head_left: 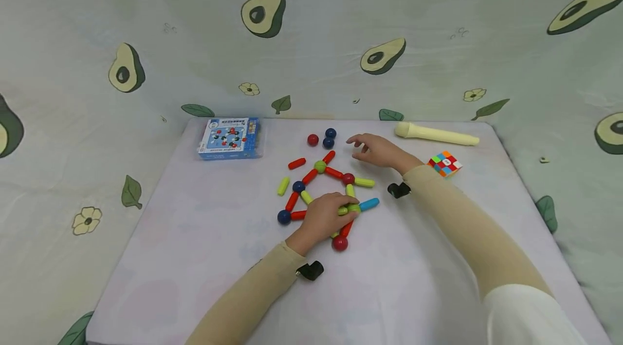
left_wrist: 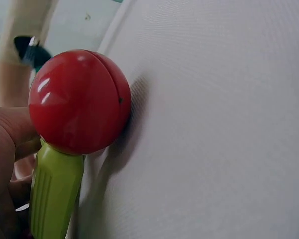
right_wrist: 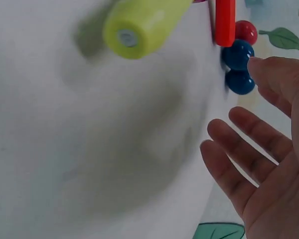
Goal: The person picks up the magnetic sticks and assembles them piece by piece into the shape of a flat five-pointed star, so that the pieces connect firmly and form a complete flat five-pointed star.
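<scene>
A flat figure of magnetic rods and balls [head_left: 321, 183] lies mid-table on the pale cloth. My left hand [head_left: 346, 210] rests on its lower right part, fingers curled round a yellow-green rod by the green ball [head_left: 353, 208] and blue rod [head_left: 369, 204]. The left wrist view shows that hand [left_wrist: 5, 164] beside a yellow-green rod [left_wrist: 55, 194] joined to a red ball [left_wrist: 77, 102]. My right hand [head_left: 362, 149] hovers open, fingers straight, just right of two loose blue balls [head_left: 330, 138] and a red ball [head_left: 313, 140]. In the right wrist view its fingertips [right_wrist: 259, 67] nearly touch the blue balls [right_wrist: 237, 54].
A blue toy box [head_left: 230, 138] lies at the back left, a cream cylinder [head_left: 435, 134] at the back right, and a colour cube [head_left: 445, 164] beside my right forearm. Loose red [head_left: 297, 163] and yellow-green [head_left: 283, 186] rods lie left of the figure. Avocado-print cloth surrounds the table.
</scene>
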Available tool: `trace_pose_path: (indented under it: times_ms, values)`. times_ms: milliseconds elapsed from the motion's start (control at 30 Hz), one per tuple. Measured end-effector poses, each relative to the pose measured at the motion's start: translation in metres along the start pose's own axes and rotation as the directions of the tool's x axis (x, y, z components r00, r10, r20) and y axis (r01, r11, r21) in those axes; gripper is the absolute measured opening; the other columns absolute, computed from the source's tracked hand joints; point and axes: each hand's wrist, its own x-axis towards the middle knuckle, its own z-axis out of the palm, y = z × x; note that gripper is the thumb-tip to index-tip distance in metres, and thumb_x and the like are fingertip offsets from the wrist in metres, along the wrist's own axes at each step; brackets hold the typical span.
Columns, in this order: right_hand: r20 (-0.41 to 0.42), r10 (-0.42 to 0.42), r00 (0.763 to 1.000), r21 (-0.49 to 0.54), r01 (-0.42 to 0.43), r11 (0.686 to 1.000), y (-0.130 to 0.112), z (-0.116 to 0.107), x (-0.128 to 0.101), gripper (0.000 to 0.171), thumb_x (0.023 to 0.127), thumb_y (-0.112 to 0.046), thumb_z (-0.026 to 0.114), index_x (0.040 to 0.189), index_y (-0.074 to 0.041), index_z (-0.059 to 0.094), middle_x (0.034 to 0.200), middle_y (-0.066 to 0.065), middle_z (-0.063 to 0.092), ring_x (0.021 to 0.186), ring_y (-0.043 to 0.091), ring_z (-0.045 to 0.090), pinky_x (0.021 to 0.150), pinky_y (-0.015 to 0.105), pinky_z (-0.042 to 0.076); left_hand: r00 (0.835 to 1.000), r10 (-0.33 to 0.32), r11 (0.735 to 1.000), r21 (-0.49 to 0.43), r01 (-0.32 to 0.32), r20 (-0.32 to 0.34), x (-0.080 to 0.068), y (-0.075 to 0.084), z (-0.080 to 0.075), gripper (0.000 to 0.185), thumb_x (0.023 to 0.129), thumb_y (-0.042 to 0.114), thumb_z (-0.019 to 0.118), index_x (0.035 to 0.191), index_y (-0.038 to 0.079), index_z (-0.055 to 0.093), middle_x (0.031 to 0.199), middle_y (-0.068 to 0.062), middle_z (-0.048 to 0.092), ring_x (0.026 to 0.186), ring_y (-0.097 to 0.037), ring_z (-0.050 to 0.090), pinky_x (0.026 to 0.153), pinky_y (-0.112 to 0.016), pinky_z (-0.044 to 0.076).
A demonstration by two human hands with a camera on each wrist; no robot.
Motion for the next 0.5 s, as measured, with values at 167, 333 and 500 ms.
trace_pose_path:
  times_ms: [167, 333, 500]
  values:
    - [0.047, -0.014, 0.999, -0.024, 0.015, 1.000, -0.009, -0.003, 0.026, 0.049, 0.102, -0.024, 0.063, 0.148, -0.013, 0.051, 0.135, 0.018, 0.058, 0.118, 0.034, 0.059, 0.101, 0.050, 0.049, 1.000, 0.004, 1.000, 0.009, -0.004, -0.002, 0.002, 0.001, 0.004, 0.038, 0.093, 0.048, 0.072, 0.128, 0.034, 0.070, 0.106, 0.010, 0.068, 0.089, -0.007, 0.056, 0.074, -0.021, 0.048]
    - [0.069, 0.007, 0.998, -0.046, -0.004, 0.999, -0.016, 0.002, 0.045, 0.050, 0.103, -0.023, 0.061, 0.151, -0.018, 0.049, 0.135, 0.016, 0.059, 0.116, 0.032, 0.059, 0.101, 0.049, 0.049, 1.000, 0.015, 1.000, 0.009, -0.015, 0.001, 0.003, 0.000, 0.004, 0.037, 0.093, 0.048, 0.071, 0.128, 0.034, 0.070, 0.105, 0.010, 0.068, 0.088, -0.007, 0.057, 0.071, -0.019, 0.047]
    - [0.078, -0.012, 0.997, -0.094, 0.020, 0.995, -0.021, 0.010, 0.062, 0.047, 0.103, -0.021, 0.062, 0.149, -0.018, 0.053, 0.131, 0.016, 0.059, 0.106, 0.030, 0.057, 0.098, 0.046, 0.050, 1.000, 0.018, 1.000, 0.017, -0.018, -0.016, 0.002, -0.002, 0.002, 0.036, 0.094, 0.047, 0.071, 0.126, 0.033, 0.071, 0.103, 0.010, 0.068, 0.086, -0.006, 0.056, 0.069, -0.018, 0.046]
